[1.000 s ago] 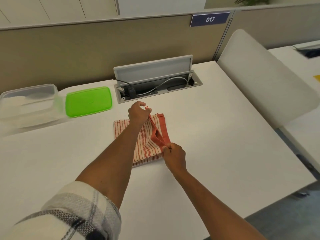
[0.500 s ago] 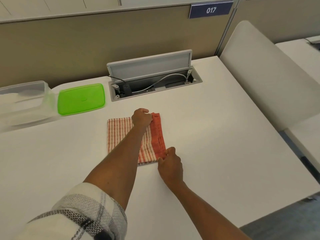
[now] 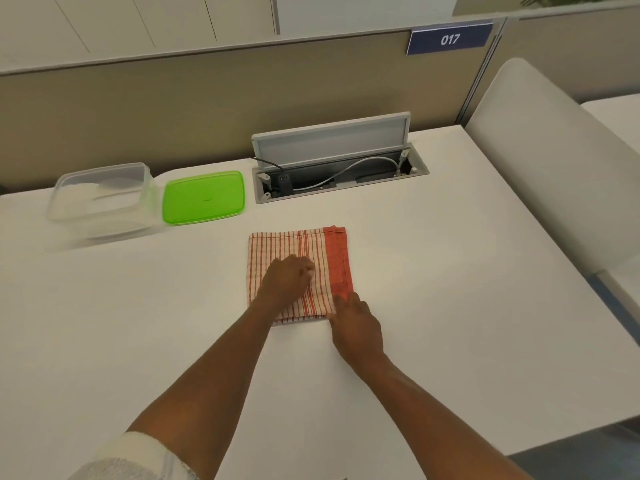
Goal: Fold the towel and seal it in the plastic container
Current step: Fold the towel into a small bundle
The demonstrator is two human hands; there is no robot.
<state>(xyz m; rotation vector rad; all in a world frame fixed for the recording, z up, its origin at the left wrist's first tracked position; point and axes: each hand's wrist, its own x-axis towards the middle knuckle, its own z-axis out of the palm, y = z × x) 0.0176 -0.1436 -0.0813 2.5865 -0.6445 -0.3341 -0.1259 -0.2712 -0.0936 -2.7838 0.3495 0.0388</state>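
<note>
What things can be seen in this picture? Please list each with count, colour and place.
towel: one, red and white striped, folded flat, table centre
container: one, clear, open, table back left
lid: one, green, flat on table right of container
cable box: one, grey, flap open, table back
table: one, white
chair: one, white, right of table
sign: one, blue, reads 017, on partition
left hand: one, pressing on towel
right hand: one, at towel's near right corner

Woven cloth towel [image 3: 298, 244] — matt, smooth table [image 3: 450, 289].
</note>
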